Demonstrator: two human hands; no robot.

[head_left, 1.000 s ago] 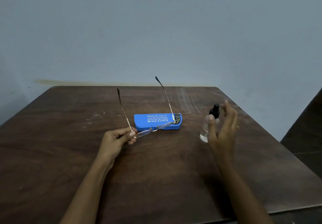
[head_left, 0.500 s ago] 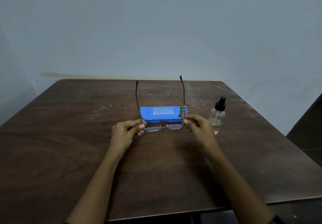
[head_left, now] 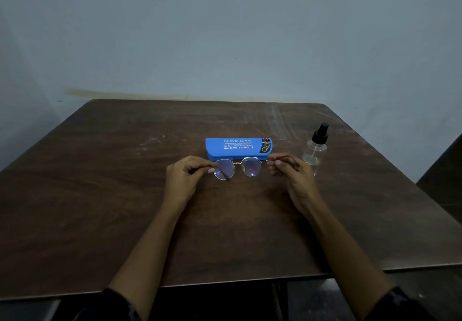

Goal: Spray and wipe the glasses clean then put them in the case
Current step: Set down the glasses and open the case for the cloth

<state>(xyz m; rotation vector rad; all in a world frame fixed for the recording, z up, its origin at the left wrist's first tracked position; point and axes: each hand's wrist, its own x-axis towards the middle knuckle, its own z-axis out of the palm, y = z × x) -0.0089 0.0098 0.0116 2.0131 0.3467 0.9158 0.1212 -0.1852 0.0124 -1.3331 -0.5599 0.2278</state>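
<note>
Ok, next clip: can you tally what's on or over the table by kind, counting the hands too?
Glasses: 1, held at either end by the hands
Case: 1, blue
Spray bottle: 1, clear with a black top
Hands: 2, left hand and right hand
Total: 5
</note>
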